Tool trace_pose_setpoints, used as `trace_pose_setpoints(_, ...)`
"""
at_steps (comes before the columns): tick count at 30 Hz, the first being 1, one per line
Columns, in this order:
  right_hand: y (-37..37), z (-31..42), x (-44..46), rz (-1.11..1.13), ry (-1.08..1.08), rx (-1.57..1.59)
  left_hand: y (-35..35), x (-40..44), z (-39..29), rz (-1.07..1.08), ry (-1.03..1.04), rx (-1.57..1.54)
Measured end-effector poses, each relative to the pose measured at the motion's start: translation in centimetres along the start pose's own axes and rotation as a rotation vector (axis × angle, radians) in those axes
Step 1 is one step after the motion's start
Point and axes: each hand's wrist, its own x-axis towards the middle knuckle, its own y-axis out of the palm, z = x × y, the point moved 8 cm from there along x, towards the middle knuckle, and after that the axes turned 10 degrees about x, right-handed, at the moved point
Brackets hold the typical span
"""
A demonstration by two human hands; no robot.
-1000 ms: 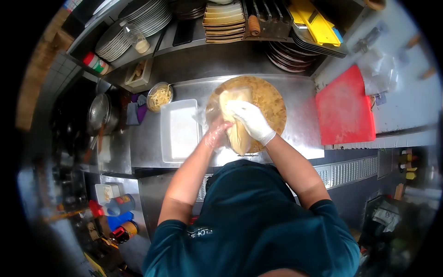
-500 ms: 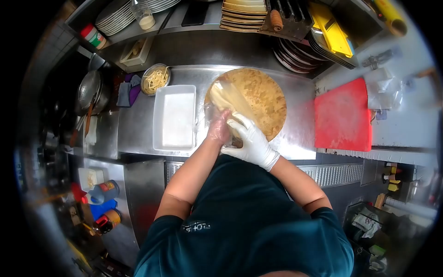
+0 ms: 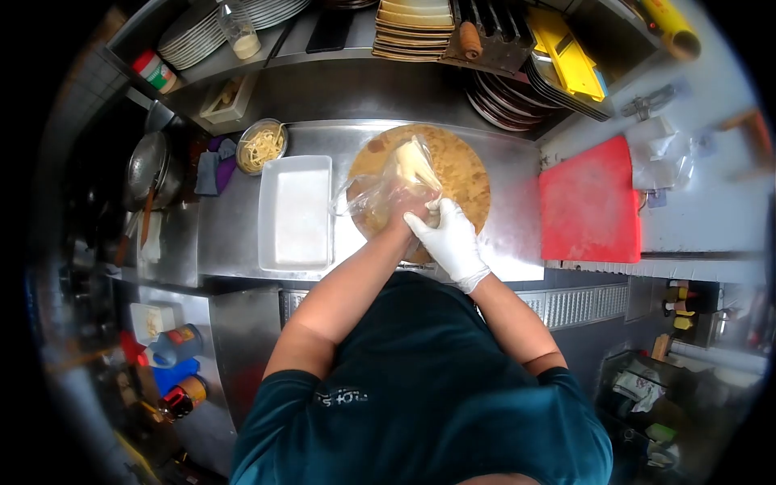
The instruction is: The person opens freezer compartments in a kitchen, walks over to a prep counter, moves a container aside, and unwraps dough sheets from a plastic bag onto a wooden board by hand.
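Over the round wooden chopping board [image 3: 473, 182], a pale yellow block-like piece [image 3: 415, 162] sits inside a clear plastic bag [image 3: 388, 179]. My left hand [image 3: 410, 208] is closed around the lower part of this bagged piece. Clear plastic covers that hand; whether it is the bag or a thin glove, I cannot tell. My right hand [image 3: 449, 239], in a white glove, is beside the left one with its fingers pinching the plastic. Loose film spreads out to the left, over the board's edge. Exactly what the pale piece is does not show.
Left of the board stands a white rectangular tub [image 3: 296, 213], with a bowl of pale strips [image 3: 263, 147] behind it. A red cutting board [image 3: 590, 202] is at the right. Above, a shelf [image 3: 356, 58] carries stacked plates [image 3: 414, 24] and a yellow slicer [image 3: 570, 61].
The bagged piece has turned more upright and shifted a little right. My right hand has gone from spread fingers to a pinch on the plastic. The whole view has shifted slightly.
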Motion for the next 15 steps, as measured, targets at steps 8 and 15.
trace_pose_setpoints(8,2.3,-8.6,3.2,0.066,0.227,0.566,-0.2,0.8,2.2,-0.098,-0.098,0.181)
trace_pose_setpoints(15,1.0,-5.8,1.3,0.231,0.323,0.269,0.8,-1.0,1.5,-0.027,-0.178,-0.312)
